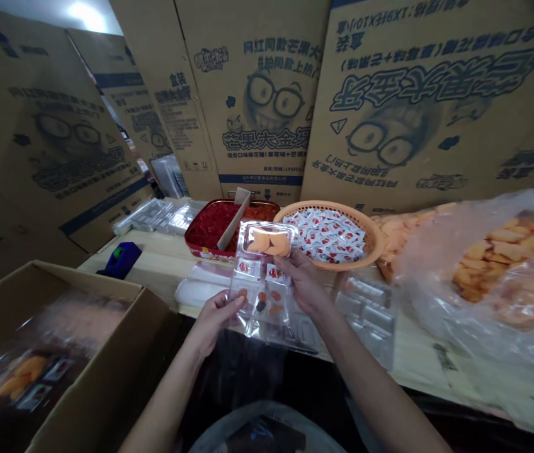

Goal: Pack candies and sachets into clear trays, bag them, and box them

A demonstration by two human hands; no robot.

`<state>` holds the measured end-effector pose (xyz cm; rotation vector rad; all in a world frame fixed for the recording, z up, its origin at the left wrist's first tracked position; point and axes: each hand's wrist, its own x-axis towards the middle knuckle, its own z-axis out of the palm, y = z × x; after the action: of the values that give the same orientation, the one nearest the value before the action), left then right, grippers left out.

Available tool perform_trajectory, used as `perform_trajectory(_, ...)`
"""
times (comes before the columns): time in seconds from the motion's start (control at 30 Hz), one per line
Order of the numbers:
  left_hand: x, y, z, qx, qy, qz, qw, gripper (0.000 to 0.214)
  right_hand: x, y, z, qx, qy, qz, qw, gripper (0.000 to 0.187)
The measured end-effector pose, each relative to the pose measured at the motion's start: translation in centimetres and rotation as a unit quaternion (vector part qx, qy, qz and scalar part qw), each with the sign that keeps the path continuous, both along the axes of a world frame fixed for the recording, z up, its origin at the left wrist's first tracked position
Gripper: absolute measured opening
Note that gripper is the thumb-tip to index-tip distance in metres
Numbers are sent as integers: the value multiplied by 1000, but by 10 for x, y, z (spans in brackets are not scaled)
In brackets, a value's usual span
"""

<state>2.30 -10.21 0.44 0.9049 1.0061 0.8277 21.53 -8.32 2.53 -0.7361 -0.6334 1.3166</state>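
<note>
Head view. A transparent tray (264, 272) is held up between two bare hands, in front of the table (418, 352) and over its near edge. It lies directly within the fingers, with its long axis running away from the body and its far end raised. The left hand (213, 319) grips the near left side, thumb laid on top; the right hand (308, 284) grips the right side farther along, thumb reaching inward over a sachet (277, 273). Both hands are nearly closed, with only the tray's thickness between thumb and fingers; the fingertips underneath are hidden. Orange pieces (269, 241) fill the far compartment, and small dark and reddish bits lie in the near part. Transparent film shows about the near end; whether it encloses the tray cannot be told.

Beyond the tray stand a red tin (199, 250), split by a cardboard strip (233, 221), and an orange basket (376, 244) of sachets, just behind the right hand. A blue tape dispenser (124, 260) and an open carton (147, 324) lie to the left; a plastic bag (430, 277) of orange pieces lies to the right. Nothing visible separates either hand from the tray.
</note>
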Motion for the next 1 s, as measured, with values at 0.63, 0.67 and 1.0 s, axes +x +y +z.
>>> perform_trajectory(0.63, 14, -6, 0, -53, -172, 51, 982, 29, 22, -5, 1, 46, -182, 17, 982, 30)
perform_trajectory(0.67, 14, -6, 0, -50, -177, 54, 981, 29, 22, -8, 1, 55, -223, 39, 972, 23)
perform_trajectory(1.0, 17, -19, 14, 7, -139, 48, 989, 32, 21, -30, 14, 170, -429, 63, 885, 6)
